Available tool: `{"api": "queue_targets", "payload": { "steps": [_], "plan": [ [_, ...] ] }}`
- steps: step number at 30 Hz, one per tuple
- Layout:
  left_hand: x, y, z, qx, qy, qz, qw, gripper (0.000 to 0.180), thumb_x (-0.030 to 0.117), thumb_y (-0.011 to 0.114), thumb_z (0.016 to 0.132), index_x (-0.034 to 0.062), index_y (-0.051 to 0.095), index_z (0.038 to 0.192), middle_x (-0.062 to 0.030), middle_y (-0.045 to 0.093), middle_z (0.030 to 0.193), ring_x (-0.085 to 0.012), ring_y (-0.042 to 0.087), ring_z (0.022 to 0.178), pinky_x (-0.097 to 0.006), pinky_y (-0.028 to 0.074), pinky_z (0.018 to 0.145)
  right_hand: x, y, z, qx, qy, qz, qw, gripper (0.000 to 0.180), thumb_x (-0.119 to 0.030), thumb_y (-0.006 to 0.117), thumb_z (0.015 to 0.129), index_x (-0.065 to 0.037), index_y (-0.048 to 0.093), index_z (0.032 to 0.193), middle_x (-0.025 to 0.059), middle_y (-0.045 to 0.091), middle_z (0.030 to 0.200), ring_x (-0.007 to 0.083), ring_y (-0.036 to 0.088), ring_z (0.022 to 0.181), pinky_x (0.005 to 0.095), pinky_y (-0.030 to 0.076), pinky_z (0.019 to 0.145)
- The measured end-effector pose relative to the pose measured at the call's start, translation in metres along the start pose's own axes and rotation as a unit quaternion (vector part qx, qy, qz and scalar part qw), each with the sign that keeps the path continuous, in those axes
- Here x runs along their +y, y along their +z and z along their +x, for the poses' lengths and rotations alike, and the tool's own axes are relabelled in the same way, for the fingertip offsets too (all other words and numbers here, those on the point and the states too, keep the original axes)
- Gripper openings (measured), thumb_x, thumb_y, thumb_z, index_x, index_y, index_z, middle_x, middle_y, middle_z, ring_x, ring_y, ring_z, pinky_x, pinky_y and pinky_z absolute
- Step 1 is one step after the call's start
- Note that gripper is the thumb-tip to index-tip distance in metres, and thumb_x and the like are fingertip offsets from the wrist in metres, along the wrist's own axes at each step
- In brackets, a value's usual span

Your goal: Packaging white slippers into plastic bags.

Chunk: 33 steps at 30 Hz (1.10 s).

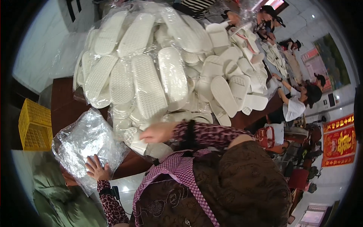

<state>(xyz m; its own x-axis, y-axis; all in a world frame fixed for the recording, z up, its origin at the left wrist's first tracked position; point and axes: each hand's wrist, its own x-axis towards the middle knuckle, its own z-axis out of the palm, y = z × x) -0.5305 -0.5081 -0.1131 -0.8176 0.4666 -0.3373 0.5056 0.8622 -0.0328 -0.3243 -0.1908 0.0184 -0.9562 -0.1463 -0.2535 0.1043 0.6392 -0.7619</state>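
My left hand (pixel 97 168) lies with its fingers spread on a stack of clear plastic bags (pixel 89 132) at the table's near left corner. To the right, my right hand (pixel 159 132) is closed at a white slide slipper (pixel 133 140), its fingertips bent over the strap. Just beyond it rises a big heap of white slippers (pixel 149 87). Many on the left of the heap are wrapped in clear film, soles up with a dotted tread. Loose slippers with wide straps (pixel 223 90) lie on the right of it.
A brown table (pixel 62 96) bears the heap. At the far left stands a yellow plastic crate (pixel 34 128), with dark green sacks (pixel 56 189) below it. A person in a white shirt (pixel 297 104) and others work along the right side. A red bag (pixel 264 137) sits near my right elbow.
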Motion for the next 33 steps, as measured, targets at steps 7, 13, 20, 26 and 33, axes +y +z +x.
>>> {"api": "queue_targets", "payload": {
  "steps": [7,13,20,26,33],
  "plan": [
    [-0.011,0.005,0.005,-0.024,-0.008,0.014,1.000,0.077,0.041,0.058,0.081,0.0319,0.015,0.144,-0.0066,0.001,0.152,-0.0416,0.006,0.137,-0.065,0.015,0.102,0.088,0.019,-0.219,0.290,0.239,-0.026,0.926,0.028,-0.023,0.053,0.086,-0.002,0.061,0.101,0.0176,0.064,0.095,0.0335,0.060,0.089,0.0373,0.047,0.079],
    [-0.021,-0.007,0.010,0.003,-0.049,-0.024,0.998,0.088,0.040,0.067,0.071,0.0355,0.016,0.143,-0.0080,0.003,0.152,-0.0460,0.008,0.135,-0.068,0.016,0.100,0.132,0.051,-0.283,0.325,0.357,0.050,0.874,0.029,-0.022,0.057,0.083,0.000,0.060,0.102,0.0191,0.063,0.097,0.0335,0.059,0.092,0.0385,0.046,0.080],
    [0.068,-0.013,-0.047,0.252,0.134,-0.331,0.899,0.033,0.011,0.062,0.081,-0.0005,0.057,0.111,-0.0192,0.058,0.107,-0.0348,0.056,0.098,-0.041,0.043,0.088,0.122,0.055,-0.287,0.356,0.370,0.014,0.858,0.028,-0.018,0.060,0.080,0.000,0.056,0.101,0.0184,0.059,0.092,0.0342,0.056,0.089,0.0409,0.044,0.079],
    [0.236,-0.037,-0.107,0.026,0.222,-0.393,0.892,0.039,0.031,0.060,0.085,-0.0041,0.059,0.102,-0.0196,0.065,0.084,-0.0260,0.065,0.073,-0.034,0.051,0.065,0.091,0.030,-0.237,0.324,0.196,-0.001,0.925,0.025,-0.018,0.057,0.082,-0.001,0.057,0.100,0.0182,0.059,0.094,0.0346,0.055,0.091,0.0398,0.045,0.079],
    [0.300,-0.023,-0.089,-0.127,0.119,-0.460,0.871,0.038,0.034,0.063,0.080,-0.0034,0.058,0.082,-0.0132,0.061,0.063,-0.0193,0.060,0.047,-0.033,0.046,0.044,0.049,0.022,-0.169,0.168,0.057,-0.052,0.983,0.041,-0.021,0.059,0.080,-0.002,0.049,0.114,0.0179,0.054,0.109,0.0345,0.051,0.104,0.0417,0.041,0.087]
  ]
}}
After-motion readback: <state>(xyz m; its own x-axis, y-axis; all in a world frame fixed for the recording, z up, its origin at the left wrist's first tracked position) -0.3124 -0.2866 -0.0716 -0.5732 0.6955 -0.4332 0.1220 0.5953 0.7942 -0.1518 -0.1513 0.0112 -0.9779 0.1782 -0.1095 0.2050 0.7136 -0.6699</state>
